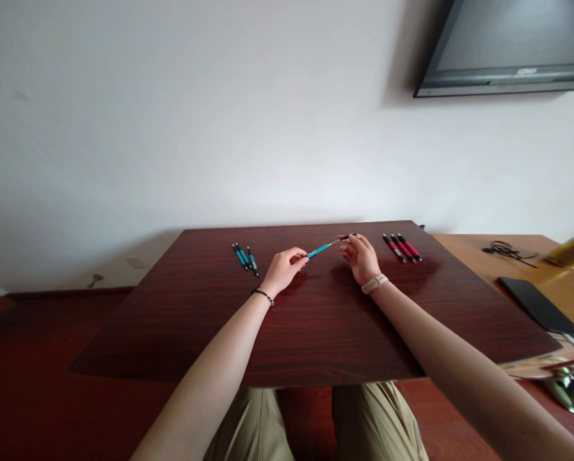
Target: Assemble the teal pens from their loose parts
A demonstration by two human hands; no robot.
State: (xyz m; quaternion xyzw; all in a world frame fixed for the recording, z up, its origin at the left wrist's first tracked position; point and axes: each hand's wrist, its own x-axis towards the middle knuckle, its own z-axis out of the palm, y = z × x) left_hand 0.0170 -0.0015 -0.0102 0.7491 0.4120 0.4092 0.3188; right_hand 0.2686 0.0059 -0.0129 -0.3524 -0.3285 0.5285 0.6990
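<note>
While the left hand (283,267) pinches the near end of a teal pen barrel (318,251), the right hand (363,258) grips a black pen part (347,237) by its fingers, a thin rod (334,242) spanning between. Its long axis slants from the left hand rightward and away, with teal pens (252,259) left of that hand and red pens (404,246) right of the other.

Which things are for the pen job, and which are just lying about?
Probably for the job:
held teal pen
three loose teal pens
three pinkish-red pens

Seemingly just there:
black cable
flat black thing
yellow container
wall screen
</note>
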